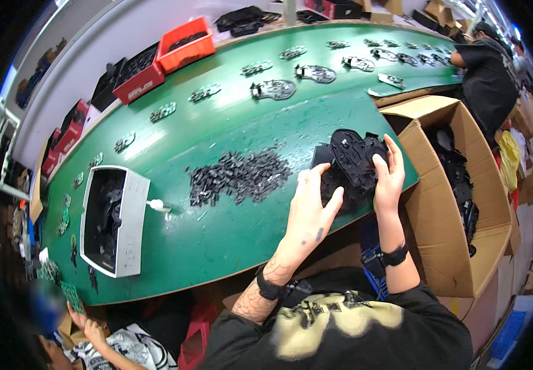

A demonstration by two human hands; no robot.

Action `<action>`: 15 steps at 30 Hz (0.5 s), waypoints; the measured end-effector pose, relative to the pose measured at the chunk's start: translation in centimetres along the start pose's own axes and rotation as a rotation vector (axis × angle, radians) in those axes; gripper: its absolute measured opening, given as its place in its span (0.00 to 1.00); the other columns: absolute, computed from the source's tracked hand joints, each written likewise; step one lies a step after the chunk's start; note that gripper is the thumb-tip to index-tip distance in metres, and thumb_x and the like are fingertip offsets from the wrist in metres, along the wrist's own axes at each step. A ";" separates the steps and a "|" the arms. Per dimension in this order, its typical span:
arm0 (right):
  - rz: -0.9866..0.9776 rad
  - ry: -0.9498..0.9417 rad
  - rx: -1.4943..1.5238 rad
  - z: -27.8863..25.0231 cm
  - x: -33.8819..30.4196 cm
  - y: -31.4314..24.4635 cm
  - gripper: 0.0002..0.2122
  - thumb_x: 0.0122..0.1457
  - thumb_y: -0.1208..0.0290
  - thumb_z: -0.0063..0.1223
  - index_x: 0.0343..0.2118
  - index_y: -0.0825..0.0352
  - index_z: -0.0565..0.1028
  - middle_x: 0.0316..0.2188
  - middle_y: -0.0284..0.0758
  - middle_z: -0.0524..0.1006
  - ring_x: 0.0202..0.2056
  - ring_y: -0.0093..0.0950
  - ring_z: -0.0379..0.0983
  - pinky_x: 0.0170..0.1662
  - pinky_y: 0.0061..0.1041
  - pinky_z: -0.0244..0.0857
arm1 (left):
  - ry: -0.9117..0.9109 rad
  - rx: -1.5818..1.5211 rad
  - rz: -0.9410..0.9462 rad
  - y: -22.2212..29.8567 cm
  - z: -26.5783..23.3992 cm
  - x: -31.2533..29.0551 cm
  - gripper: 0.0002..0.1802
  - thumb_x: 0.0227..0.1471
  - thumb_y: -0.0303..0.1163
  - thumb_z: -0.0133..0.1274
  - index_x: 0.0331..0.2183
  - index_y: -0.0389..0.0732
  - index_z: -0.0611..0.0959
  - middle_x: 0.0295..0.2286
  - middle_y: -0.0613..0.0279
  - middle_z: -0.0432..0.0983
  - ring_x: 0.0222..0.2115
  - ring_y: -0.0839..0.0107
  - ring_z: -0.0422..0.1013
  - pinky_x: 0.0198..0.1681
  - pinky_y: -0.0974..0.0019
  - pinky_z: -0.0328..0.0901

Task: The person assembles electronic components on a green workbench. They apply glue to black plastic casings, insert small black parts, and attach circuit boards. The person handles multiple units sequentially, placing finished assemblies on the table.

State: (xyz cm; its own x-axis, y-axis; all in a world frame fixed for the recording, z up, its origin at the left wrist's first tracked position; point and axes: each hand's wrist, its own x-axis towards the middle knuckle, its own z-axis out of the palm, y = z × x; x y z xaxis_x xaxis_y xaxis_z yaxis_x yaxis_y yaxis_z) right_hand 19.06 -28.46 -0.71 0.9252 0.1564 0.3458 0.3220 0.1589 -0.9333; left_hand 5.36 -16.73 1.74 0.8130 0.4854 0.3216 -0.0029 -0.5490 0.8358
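"Fingers of a person's left hand and right hand flank a black plastic shell at the near right edge of a green tabletop. How firm is the hold?"

"Right fingers are clamped on its right side. Left thumb and fingers stand apart by its near end; I cannot tell whether they grip."

"And how far along is the work?"

"Partway, I judge. This shell is in hand, not set down, and a heap of small black pieces lies loose to its left. A cardboard carton at right holds more black parts, a pale grey bin others."

"Anything further on?"

"Farther off, circuit boards and grey-and-black shells lie spaced in rows. Whether those are finished, I cannot say."
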 end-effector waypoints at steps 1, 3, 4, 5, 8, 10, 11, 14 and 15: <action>-0.008 -0.031 -0.078 -1.1 1.2 1.3 0.19 0.55 0.79 0.51 0.51 0.73 0.68 0.54 0.40 0.67 0.55 0.30 0.62 0.59 0.28 0.53 | -0.012 0.055 -0.039 0.3 0.8 0.5 0.25 0.47 0.36 0.58 0.46 0.36 0.72 0.43 0.47 0.66 0.40 0.52 0.69 0.45 0.58 0.65; -0.148 -0.050 -0.358 -2.0 2.7 2.8 0.14 0.55 0.76 0.53 0.45 0.69 0.74 0.50 0.41 0.69 0.54 0.32 0.64 0.58 0.29 0.55 | -0.092 0.148 -0.128 1.0 1.3 1.0 0.24 0.47 0.38 0.58 0.43 0.36 0.72 0.43 0.47 0.66 0.40 0.51 0.69 0.45 0.57 0.65; -0.172 -0.029 -0.469 -2.1 3.0 2.8 0.14 0.55 0.71 0.55 0.44 0.66 0.75 0.50 0.42 0.68 0.55 0.36 0.61 0.59 0.34 0.53 | -0.129 0.197 -0.176 1.3 1.4 1.2 0.24 0.47 0.39 0.59 0.42 0.36 0.72 0.42 0.47 0.66 0.40 0.51 0.69 0.45 0.57 0.65; -0.234 0.016 -0.609 -2.3 2.9 2.7 0.14 0.55 0.69 0.56 0.44 0.66 0.75 0.50 0.42 0.67 0.56 0.38 0.59 0.59 0.36 0.51 | -0.133 0.214 -0.190 1.4 1.5 1.4 0.24 0.46 0.41 0.59 0.41 0.36 0.73 0.44 0.47 0.65 0.45 0.51 0.66 0.48 0.56 0.63; -0.273 0.000 -0.721 -2.2 1.4 0.8 0.15 0.54 0.65 0.58 0.43 0.65 0.75 0.50 0.42 0.67 0.57 0.39 0.54 0.60 0.39 0.47 | 0.076 0.416 0.013 0.5 1.9 0.9 0.24 0.45 0.43 0.60 0.39 0.37 0.74 0.47 0.46 0.64 0.47 0.50 0.64 0.48 0.55 0.63; -0.291 -0.063 -0.782 -2.0 0.2 0.7 0.17 0.51 0.64 0.60 0.43 0.65 0.76 0.49 0.42 0.68 0.55 0.39 0.55 0.59 0.38 0.48 | 0.101 0.451 0.066 0.1 1.6 0.7 0.27 0.43 0.46 0.61 0.40 0.38 0.76 0.50 0.46 0.62 0.50 0.48 0.60 0.51 0.51 0.59; -0.257 -0.094 -0.781 -1.7 0.0 0.7 0.17 0.50 0.64 0.61 0.43 0.65 0.76 0.48 0.41 0.68 0.55 0.39 0.56 0.58 0.38 0.49 | 0.124 0.475 0.112 0.1 1.3 0.5 0.28 0.42 0.47 0.62 0.41 0.38 0.76 0.50 0.47 0.62 0.51 0.49 0.59 0.52 0.51 0.58; -0.208 -0.100 -0.729 -1.2 0.0 1.0 0.18 0.46 0.67 0.64 0.41 0.64 0.76 0.42 0.37 0.73 0.51 0.37 0.61 0.56 0.36 0.53 | 0.105 0.521 0.190 0.0 1.3 -0.4 0.32 0.36 0.49 0.65 0.42 0.39 0.77 0.49 0.53 0.64 0.51 0.53 0.59 0.53 0.53 0.55; -0.207 -0.105 -0.685 -1.3 0.4 1.1 0.17 0.46 0.67 0.64 0.40 0.64 0.77 0.42 0.37 0.73 0.50 0.36 0.62 0.56 0.35 0.54 | 0.074 0.491 0.189 0.0 1.3 -0.3 0.31 0.37 0.47 0.65 0.41 0.39 0.77 0.47 0.56 0.67 0.50 0.55 0.60 0.53 0.53 0.55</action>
State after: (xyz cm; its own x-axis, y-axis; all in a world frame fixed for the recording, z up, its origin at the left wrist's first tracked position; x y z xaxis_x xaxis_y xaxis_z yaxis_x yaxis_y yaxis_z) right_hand 20.09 -29.52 -1.75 0.8187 0.2875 0.4971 0.5738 -0.4460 -0.6869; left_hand 5.86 -17.76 1.09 0.7812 0.3841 0.4922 0.1417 -0.8769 0.4594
